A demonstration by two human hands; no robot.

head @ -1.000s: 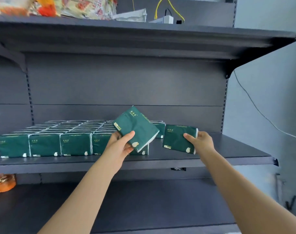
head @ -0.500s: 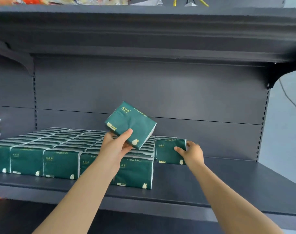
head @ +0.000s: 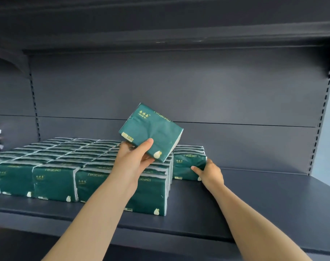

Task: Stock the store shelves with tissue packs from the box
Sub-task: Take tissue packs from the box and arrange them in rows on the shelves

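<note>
Head view: the step in hand is placing packs on the shelf (head: 254,204), starting a new column to the right of the stocked block (head: 66,166) of green tissue packs.

The right hand (head: 210,171), at about 4 o'clock from the frame's middle, grips the standing pack (head: 186,166). Its thumb lies across the front face and its fingers wrap round the right end. That pack stands upright on the shelf, touching or just beside the block at its 3 o'clock side, in front of a few more packs lined up behind it.

The left hand (head: 134,159) holds the raised pack (head: 152,132) tilted in the air above the block's right front corner, thumb on the printed face and fingers underneath.

The box is not in view.

By my judgement the right-hand pack is nearly set. The next move calls for squaring it against its neighbours and letting go. The raised pack then has to be brought down toward 4 o'clock, turned upright, and stood in front of the standing pack.
</note>
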